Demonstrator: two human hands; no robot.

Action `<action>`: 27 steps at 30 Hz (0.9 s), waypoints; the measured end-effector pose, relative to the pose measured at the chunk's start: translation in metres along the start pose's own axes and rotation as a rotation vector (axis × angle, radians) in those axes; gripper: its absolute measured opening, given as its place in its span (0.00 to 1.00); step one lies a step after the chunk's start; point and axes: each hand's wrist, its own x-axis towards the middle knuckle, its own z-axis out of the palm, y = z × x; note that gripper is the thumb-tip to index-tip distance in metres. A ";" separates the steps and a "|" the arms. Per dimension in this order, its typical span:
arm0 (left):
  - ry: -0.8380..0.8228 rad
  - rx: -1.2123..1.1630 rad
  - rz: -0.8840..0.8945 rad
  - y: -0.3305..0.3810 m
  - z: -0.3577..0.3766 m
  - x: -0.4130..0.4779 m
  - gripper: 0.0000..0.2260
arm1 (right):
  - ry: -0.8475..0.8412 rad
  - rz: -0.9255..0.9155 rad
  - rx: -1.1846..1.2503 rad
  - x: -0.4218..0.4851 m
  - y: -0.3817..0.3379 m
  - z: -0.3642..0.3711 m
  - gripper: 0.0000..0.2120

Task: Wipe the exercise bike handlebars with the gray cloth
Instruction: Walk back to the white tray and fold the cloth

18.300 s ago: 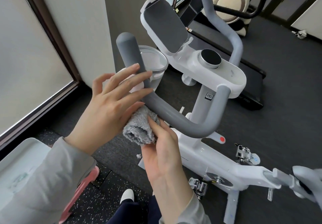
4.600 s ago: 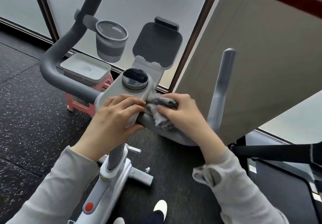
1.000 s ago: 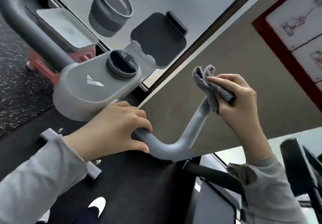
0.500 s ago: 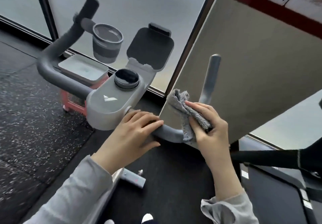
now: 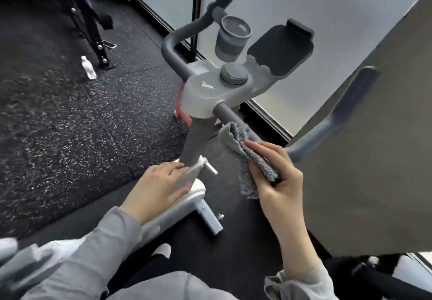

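From the head camera, the right hand pinches the gray cloth between thumb and fingers, its upper fold lying against the right handlebar just below the console. The cloth looks soft, light and floppy, with a loose tail hanging under the hand, so bunching it in the palm should give firmer contact. The handlebar looks stiff, smooth and round; wrapping the cloth around it would likely clean better than dabbing. The left hand lies flat with fingers together against the bike's post, holding nothing. The left handlebar stands well apart, beside the cup holder.
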 end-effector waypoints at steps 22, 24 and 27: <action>-0.391 -0.447 -1.369 0.034 0.154 -0.381 0.24 | -0.799 -0.025 0.157 -0.126 0.004 0.102 0.14; -0.377 -0.475 -1.432 0.039 0.156 -0.409 0.25 | -0.866 -0.041 0.145 -0.138 -0.006 0.121 0.14; -0.361 -0.491 -1.493 0.041 0.157 -0.450 0.26 | -0.933 -0.081 0.123 -0.160 -0.026 0.154 0.14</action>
